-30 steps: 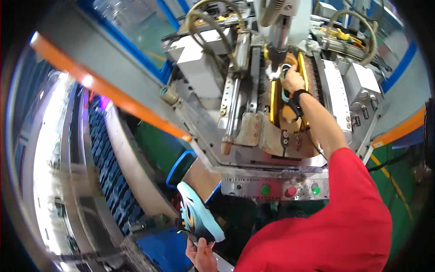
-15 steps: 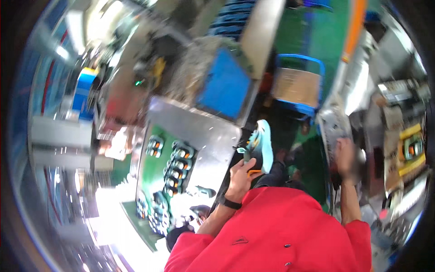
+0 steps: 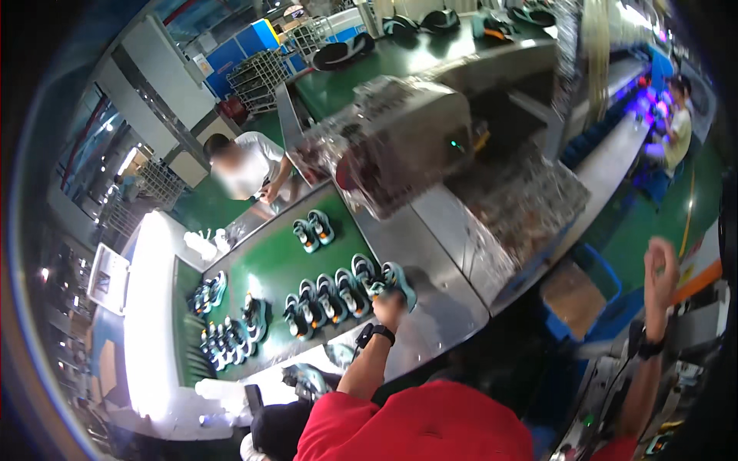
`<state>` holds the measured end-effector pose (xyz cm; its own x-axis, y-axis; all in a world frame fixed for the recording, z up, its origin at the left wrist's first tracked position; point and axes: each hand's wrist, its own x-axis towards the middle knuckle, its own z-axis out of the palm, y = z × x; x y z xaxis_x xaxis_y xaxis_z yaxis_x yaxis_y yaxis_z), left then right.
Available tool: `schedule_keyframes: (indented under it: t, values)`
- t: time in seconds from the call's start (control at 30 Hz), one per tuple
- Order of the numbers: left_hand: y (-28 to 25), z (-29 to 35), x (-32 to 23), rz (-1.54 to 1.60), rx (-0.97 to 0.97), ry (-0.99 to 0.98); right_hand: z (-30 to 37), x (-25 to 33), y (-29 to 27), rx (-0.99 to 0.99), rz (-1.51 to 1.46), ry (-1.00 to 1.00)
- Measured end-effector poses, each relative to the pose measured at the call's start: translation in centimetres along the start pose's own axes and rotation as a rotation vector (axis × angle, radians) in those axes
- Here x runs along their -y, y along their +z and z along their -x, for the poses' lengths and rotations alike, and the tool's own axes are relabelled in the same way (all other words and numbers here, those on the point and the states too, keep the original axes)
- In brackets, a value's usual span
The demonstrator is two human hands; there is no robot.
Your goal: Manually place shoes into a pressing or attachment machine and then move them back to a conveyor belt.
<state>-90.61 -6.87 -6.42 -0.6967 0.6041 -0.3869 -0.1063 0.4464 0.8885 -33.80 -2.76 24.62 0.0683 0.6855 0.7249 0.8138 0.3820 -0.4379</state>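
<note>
My left hand (image 3: 390,309), with a dark band on its wrist, is closed on a light-blue and dark sneaker (image 3: 400,283). This shoe is at the right end of a row of similar sneakers (image 3: 329,298) on the green conveyor belt (image 3: 269,265), by the metal border. Whether its sole rests fully on the surface is hard to tell. My right hand (image 3: 661,269) is raised at the far right, away from the belt. Its fingers are loosely bent, with a gap inside them and nothing visible held.
More sneakers (image 3: 314,230) stand farther up the belt, others (image 3: 231,338) at its left. A plastic-wrapped machine (image 3: 400,146) rises beyond. A blue-framed cart (image 3: 573,300) stands right of the metal table (image 3: 438,315). One co-worker (image 3: 250,169) is across the belt, another (image 3: 678,131) far right.
My view has turned left toward the belt. My left hand has carried the sneaker from beside the table to the row's end. My right hand has come away from the equipment on the right.
</note>
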Motion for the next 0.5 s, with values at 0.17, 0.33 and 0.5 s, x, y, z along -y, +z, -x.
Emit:
schedule_keyframes:
  t: [0.17,0.33,0.5]
  values:
    - [0.9,-9.5,3.5,-0.418,-0.039,0.221,-22.6,19.2,14.6,0.194,-0.048,-0.516]
    - [1.1,-9.9,-1.6,-0.433,-0.072,0.272,-34.5,34.3,33.6,0.297,0.102,-1.084]
    - [2.5,-14.0,-3.1,-0.403,-0.055,0.546,-41.1,44.5,45.6,0.625,0.383,-1.367]
